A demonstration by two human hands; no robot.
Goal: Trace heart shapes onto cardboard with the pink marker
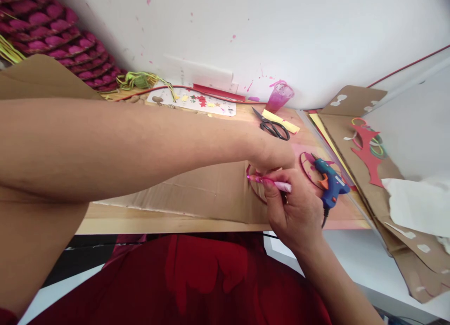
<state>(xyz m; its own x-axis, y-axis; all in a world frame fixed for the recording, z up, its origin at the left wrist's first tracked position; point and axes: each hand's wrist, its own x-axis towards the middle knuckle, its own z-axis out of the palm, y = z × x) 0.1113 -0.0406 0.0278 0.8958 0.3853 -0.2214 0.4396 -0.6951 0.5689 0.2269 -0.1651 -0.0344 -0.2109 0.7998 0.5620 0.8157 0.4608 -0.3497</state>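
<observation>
My right hand [298, 205] grips a slim pink-and-white marker pen [281, 186], its tip pointing left. The tip meets the edge of a round shape with a dark pink rim [259, 194], mostly covered by my hands. Beneath it lies a flat sheet of brown cardboard [200, 194] along the front of the wooden table. My left arm reaches across from the left, and my left hand [272, 151] is bent down beside the round shape. Its fingers are mostly hidden, so their grip cannot be seen.
A blue glue gun [332, 187] lies right of my hands, by another pink-rimmed round [305, 173]. Black scissors [276, 128], a folded yellow strip [281, 121] and a pink-stained cup [279, 98] sit behind. Cardboard [346, 128] with red cutouts [367, 151] stands right; a white wall rises behind.
</observation>
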